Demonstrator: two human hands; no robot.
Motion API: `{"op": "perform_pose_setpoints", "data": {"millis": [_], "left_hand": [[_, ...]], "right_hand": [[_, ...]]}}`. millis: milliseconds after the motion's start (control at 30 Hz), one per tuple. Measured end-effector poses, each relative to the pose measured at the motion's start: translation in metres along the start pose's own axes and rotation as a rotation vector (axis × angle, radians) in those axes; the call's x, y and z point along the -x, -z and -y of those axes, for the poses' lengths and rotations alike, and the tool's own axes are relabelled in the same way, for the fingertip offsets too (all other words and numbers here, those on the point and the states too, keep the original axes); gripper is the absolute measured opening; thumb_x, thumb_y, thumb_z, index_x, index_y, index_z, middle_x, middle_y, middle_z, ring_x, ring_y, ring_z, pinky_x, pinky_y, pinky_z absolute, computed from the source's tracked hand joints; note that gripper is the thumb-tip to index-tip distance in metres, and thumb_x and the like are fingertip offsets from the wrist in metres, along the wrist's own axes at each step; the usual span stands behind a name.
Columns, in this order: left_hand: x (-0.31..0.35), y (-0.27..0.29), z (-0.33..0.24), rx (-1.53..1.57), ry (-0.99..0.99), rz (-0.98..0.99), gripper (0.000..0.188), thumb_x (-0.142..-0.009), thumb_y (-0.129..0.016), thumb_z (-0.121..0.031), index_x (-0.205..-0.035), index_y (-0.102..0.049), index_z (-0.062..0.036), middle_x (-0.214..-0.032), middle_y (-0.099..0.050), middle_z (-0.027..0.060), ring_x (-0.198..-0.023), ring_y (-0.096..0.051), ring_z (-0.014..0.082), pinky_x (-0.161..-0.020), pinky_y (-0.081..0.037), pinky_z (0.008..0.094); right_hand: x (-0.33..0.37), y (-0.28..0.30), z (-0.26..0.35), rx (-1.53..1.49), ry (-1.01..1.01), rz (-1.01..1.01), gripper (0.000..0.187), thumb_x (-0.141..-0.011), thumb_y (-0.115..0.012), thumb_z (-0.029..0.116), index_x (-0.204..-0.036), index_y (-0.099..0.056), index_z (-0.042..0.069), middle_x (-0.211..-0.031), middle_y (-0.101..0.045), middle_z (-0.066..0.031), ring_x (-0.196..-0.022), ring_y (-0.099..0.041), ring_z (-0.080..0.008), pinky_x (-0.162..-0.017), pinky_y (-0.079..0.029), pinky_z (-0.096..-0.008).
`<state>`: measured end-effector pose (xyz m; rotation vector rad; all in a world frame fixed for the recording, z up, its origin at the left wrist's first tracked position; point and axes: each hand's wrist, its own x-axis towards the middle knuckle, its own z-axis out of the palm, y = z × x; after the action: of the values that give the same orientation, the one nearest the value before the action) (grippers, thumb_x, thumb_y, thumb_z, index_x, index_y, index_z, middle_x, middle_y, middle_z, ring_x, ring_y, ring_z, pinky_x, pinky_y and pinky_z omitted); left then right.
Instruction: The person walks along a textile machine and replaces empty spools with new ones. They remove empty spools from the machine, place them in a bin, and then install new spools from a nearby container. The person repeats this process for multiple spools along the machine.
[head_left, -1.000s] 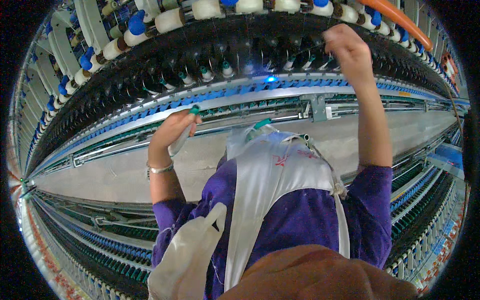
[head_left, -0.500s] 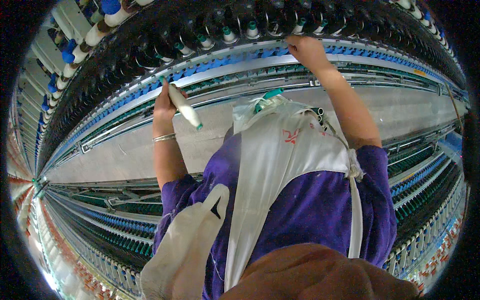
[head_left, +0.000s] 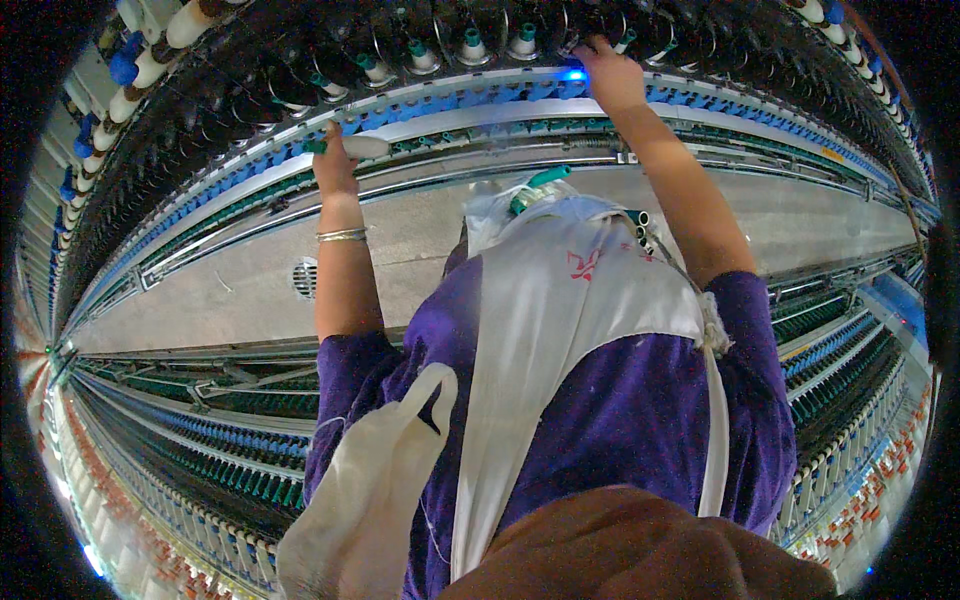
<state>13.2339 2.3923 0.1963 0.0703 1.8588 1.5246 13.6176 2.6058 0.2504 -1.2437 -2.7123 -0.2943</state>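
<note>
My left hand (head_left: pixel 336 165) is closed around a bobbin of white yarn (head_left: pixel 367 148) with a green tube end. It holds the bobbin roughly level, over the front rails of a long spinning machine. Up at the spindle row, my right hand (head_left: pixel 612 78) has its fingers pinched together between two spindles; whatever is in them is too small or hidden. A blue light (head_left: pixel 573 76) glows beside that hand. To its left stand several green-topped bobbins (head_left: pixel 473 47) with some white yarn, each upright within a wire ring.
A white apron (head_left: pixel 540 270) hangs on my front, its pouch holding green tubes (head_left: pixel 548 178). Large white yarn packages (head_left: pixel 125 103) hang at the upper left. Another machine row (head_left: pixel 250 450) runs behind me across the grey floor (head_left: pixel 420 245), which has a round drain (head_left: pixel 305 278).
My left hand has risen slightly and tilted the bobbin from slanting downward to nearly level. My right hand has moved up a little among the spindles, and a blue light now shows beside it.
</note>
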Motion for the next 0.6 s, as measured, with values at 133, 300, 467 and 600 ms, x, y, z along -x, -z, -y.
{"op": "perform_pose_setpoints", "data": {"millis": [133,300,467,600], "left_hand": [[0.062,-0.041,-0.007,-0.165,-0.095,0.127,0.037,-0.085,-0.068,-0.038,-0.102,-0.065,-0.0055,-0.101,-0.066,0.0056,-0.096,-0.060,0.0206,-0.079,-0.049,0.0349],[0.171,-0.139,-0.024,-0.303,-1.125,0.712,0.024,-0.076,-0.075,-0.016,-0.097,-0.067,-0.0074,-0.109,-0.063,0.0100,-0.097,-0.061,0.0263,-0.084,-0.050,0.0378],[0.184,-0.230,-0.034,-0.446,-1.430,0.602,0.033,-0.071,-0.080,-0.020,-0.098,-0.065,-0.0073,-0.106,-0.060,0.0126,-0.093,-0.060,0.0331,-0.080,-0.051,0.0391],[0.186,-0.258,-0.045,-0.586,-1.312,0.601,0.047,-0.068,-0.081,-0.034,-0.101,-0.062,-0.0054,-0.106,-0.061,0.0140,-0.095,-0.060,0.0354,-0.080,-0.051,0.0413]], "right_hand": [[0.010,0.032,-0.007,0.087,0.012,0.230,0.019,-0.084,-0.059,0.026,-0.097,-0.069,0.016,-0.073,-0.066,-0.0111,-0.068,-0.066,-0.0299,-0.056,-0.052,-0.0402],[-0.004,0.107,-0.022,-0.028,-0.061,-0.087,0.047,-0.088,-0.055,0.048,-0.065,-0.069,0.010,-0.065,-0.063,-0.0147,-0.063,-0.063,-0.0318,-0.054,-0.049,-0.0439],[-0.019,0.186,-0.027,-0.133,-0.217,-0.195,0.054,-0.095,-0.049,0.038,-0.056,-0.059,0.002,-0.049,-0.052,-0.0120,-0.049,-0.054,-0.0306,-0.051,-0.043,-0.0421],[-0.018,0.201,-0.033,-0.496,-0.332,-0.228,0.064,-0.097,-0.042,0.045,-0.051,-0.056,0.003,-0.044,-0.048,-0.0104,-0.046,-0.053,-0.0285,-0.050,-0.042,-0.0414]]}}
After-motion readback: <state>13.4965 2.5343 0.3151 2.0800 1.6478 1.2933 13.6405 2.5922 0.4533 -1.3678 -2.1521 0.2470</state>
